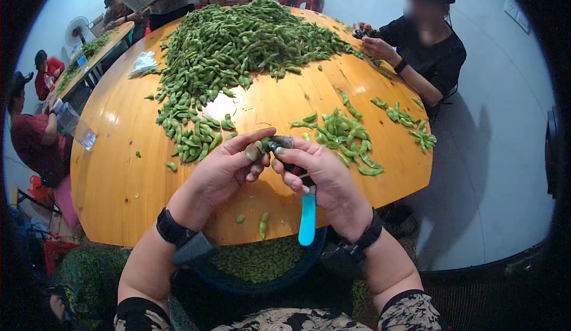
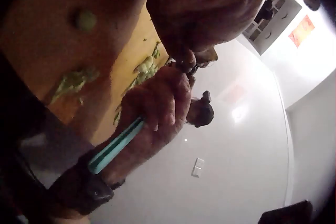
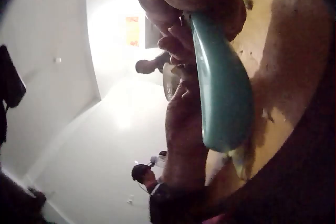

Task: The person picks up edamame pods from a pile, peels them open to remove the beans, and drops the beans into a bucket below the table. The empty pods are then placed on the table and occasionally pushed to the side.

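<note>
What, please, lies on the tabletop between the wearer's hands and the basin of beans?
In the head view, a green pod and a small green piece lie there.

one high view, two tilted ones close in
from the head i look forward and down over the table (image 1: pixel 119 176); each wrist view, low and tipped sideways, faces a pale wall (image 2: pixel 231 145), and both share the turquoise handle (image 3: pixel 223 92), nearest in the right.
</note>
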{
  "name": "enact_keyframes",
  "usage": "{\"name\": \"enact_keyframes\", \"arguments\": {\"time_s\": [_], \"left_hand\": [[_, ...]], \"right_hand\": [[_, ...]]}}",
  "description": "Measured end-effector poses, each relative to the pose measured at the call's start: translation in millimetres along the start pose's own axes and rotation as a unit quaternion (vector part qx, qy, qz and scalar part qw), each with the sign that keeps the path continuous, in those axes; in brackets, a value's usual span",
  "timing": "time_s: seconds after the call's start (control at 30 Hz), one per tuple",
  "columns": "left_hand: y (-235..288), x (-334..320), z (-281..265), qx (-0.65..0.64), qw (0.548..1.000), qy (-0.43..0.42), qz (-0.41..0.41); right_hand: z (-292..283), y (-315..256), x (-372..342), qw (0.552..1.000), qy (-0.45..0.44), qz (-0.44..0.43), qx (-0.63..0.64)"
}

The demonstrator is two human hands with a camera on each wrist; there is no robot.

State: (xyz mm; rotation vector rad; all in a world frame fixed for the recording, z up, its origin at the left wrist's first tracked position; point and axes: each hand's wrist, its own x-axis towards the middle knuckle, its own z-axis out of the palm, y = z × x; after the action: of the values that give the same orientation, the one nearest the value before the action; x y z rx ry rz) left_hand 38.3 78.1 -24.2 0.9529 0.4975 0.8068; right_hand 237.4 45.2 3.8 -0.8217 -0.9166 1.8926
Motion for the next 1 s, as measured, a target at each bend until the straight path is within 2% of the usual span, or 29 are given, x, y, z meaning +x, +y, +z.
{"name": "enact_keyframes", "arguments": {"time_s": [0.1,0.23,0.3,0.37,0.43,0.47,0.57,0.6,0.67,0.7,0.87,0.93,1.0], "left_hand": [[-1.4,0.7,-3.5,-0.031,0.999,-0.023,-0.019],[-0.8,1.2,-6.2,-0.05,0.997,-0.032,-0.056],[-1.5,2.4,-5.0,-0.054,0.997,-0.032,-0.051],[-1.3,3.1,1.9,-0.054,0.997,-0.035,-0.045],[-0.2,2.0,18.1,0.086,0.996,0.037,0.002],[0.5,2.6,21.5,0.087,0.996,0.036,0.001],[-1.5,3.6,25.1,0.21,0.973,0.059,0.078],[-1.6,2.6,25.1,0.21,0.973,0.06,0.078],[-1.4,0.6,25.1,0.198,0.966,0.134,0.096],[-2.2,2.1,23.3,0.173,0.966,0.141,0.128],[-8.4,8.4,12.7,0.169,0.962,0.153,0.152],[-7.4,11.7,4.7,0.136,0.95,0.224,0.17],[-7.7,10.2,4.7,0.172,0.944,0.23,0.16]], "right_hand": [[-8.0,3.0,-0.3,0.998,-0.037,0.024,0.052],[-9.3,6.2,-2.2,0.995,-0.033,0.043,0.08],[-13.5,8.3,-1.1,0.992,-0.057,0.047,0.104],[-9.5,5.6,-4.2,0.994,-0.041,0.039,0.092],[-7.0,5.2,-4.7,0.996,-0.025,0.029,0.079],[-6.2,8.6,-3.6,0.998,-0.003,0.02,0.064],[-3.2,17.2,-0.5,0.997,0.027,0.002,0.066],[-2.1,18.5,0.1,0.996,0.035,-0.01,0.079],[-1.4,17.8,-0.3,0.995,0.033,-0.012,0.094],[-1.3,17.3,-1.0,0.993,0.032,-0.013,0.109],[-3.6,14.3,-10.4,0.99,0.072,-0.05,0.11],[-4.0,10.3,-15.9,0.983,0.148,-0.102,0.037],[-3.8,11.6,-17.1,0.979,0.164,-0.124,0.006]]}}
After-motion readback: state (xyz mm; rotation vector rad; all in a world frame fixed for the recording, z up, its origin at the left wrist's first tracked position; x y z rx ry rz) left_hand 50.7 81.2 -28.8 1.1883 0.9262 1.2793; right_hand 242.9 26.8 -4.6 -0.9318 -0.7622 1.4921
